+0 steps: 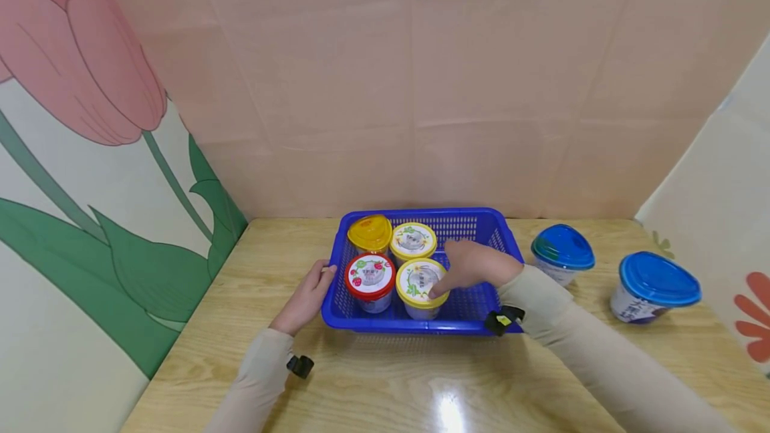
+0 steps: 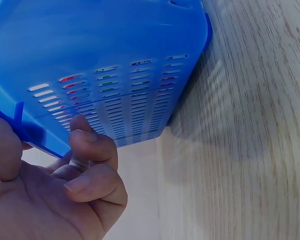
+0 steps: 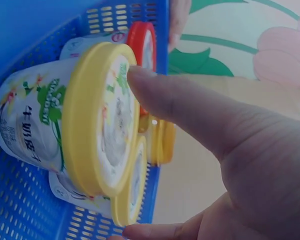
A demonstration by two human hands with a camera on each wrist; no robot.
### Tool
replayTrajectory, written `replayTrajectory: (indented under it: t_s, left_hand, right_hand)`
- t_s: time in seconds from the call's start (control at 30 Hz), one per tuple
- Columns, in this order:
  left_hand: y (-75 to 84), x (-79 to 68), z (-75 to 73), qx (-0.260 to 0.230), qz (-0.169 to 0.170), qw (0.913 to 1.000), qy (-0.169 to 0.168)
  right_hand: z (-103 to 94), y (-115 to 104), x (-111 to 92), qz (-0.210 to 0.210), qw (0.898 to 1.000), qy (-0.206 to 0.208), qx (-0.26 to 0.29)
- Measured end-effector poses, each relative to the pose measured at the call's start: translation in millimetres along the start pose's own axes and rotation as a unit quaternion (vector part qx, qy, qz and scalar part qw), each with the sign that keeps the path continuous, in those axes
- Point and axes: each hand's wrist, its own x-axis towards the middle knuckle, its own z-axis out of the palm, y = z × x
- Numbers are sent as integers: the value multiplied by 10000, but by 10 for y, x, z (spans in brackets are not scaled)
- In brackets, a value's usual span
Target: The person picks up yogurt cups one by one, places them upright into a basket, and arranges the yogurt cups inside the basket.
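A person in pale long sleeves works with both hands at a wood-grain counter (image 1: pixel 373 383). In the middle, near the far edge, sits a blue plastic basket (image 1: pixel 415 327) with slotted sides.

Four lidded tubs stand upright in the basket's left and middle part. Near left is a red-lidded tub (image 1: pixel 369 276) with strawberries on its lid; just to its right is the near yellow-lidded tub (image 1: pixel 422 283). Behind them are an amber-lidded tub (image 1: pixel 369 234) on the left and the far yellow-lidded tub (image 1: pixel 413 240) to its right.

The left hand (image 1: pixel 308 295) has its grip clamped on the basket's left rim, fingers bent beneath it. The right hand (image 1: pixel 476 263) reaches in from the right; its grip is apart, the thumb tip at the lid of the near yellow-lidded tub and the fingers stretched out toward the far one.

Right of the basket, on the counter, stand two blue-lidded tubs: one nearby (image 1: pixel 563 250), another farther right (image 1: pixel 654 284). A pink tulip mural (image 1: pixel 78 52) covers the left wall.
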Motion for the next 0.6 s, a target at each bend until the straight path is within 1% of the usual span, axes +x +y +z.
replayTrajectory:
  t_s: [0.1,0.27,0.43,0.6]
  left_hand:
    - [0,0,0,10,8,10000,21]
    - [8,1,0,-31,-79,10000,13]
    - [23,-3,0,-64,-107,9999,-38]
    - [19,-8,15,12,-124,9999,60]
  right_hand:
    - [-34,63,-28,22,9999,142,72]
    - [-105,159,-108,26,9983,585,47]
    - [-195,235,-257,346,9946,951,219]
    - [-250,364,-412,595,9882,1346,422]
